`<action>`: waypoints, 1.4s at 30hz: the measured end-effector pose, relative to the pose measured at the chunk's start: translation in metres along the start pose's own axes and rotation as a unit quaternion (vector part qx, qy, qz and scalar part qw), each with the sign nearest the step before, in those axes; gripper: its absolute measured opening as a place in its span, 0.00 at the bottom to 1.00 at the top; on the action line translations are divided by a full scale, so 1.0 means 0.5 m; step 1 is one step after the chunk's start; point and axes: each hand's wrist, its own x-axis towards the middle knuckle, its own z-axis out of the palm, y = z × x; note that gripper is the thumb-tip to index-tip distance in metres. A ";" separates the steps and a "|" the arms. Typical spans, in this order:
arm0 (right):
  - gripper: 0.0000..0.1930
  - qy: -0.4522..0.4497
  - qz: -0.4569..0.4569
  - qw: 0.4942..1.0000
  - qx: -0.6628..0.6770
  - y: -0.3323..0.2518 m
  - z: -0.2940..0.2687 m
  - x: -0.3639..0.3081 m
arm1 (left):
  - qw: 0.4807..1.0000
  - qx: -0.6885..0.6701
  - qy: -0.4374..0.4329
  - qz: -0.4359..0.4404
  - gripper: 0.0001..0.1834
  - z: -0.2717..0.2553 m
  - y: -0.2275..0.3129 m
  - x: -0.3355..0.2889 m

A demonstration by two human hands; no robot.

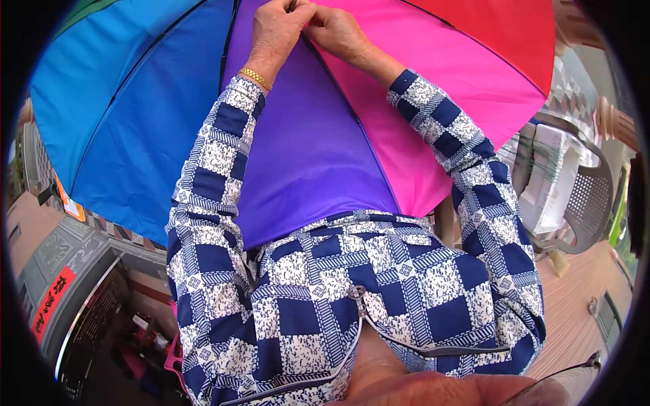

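A large open umbrella point(305, 162) spreads before me, its panels running from green and blues through purple and pink to red. Thin dark ribs point(338, 91) cross its near side. Both my hands meet at the top edge of the view, over the purple and pink panels. My left hand point(277, 30) is closed, with a small dark bit showing between its fingers. Close against it, my right hand point(338, 34) has its fingertips pinched together. What the fingers grip is too small and partly hidden to name. The lower purple edge reaches my checked shirt point(379, 271).
At the right stands a grey plastic chair point(596, 196) with a white box point(550, 177) on it. A red paper strip point(53, 302) hangs on the wall at the left, beside a dark doorway point(101, 338). An orange-edged sheet point(70, 203) shows past the umbrella's left edge.
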 end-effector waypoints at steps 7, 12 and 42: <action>0.11 0.017 0.011 0.993 -0.120 0.024 0.011 0.013 | 0.999 -0.017 0.017 0.031 0.06 0.015 0.008 0.002; 0.07 0.021 0.173 0.975 0.137 -0.050 -0.008 0.006 | 0.975 -0.200 0.077 -0.067 0.03 -0.016 -0.066 -0.007; 0.04 0.030 0.201 0.778 0.595 -0.004 -0.055 0.035 | 0.955 -0.244 0.132 -0.101 0.05 -0.048 -0.161 -0.010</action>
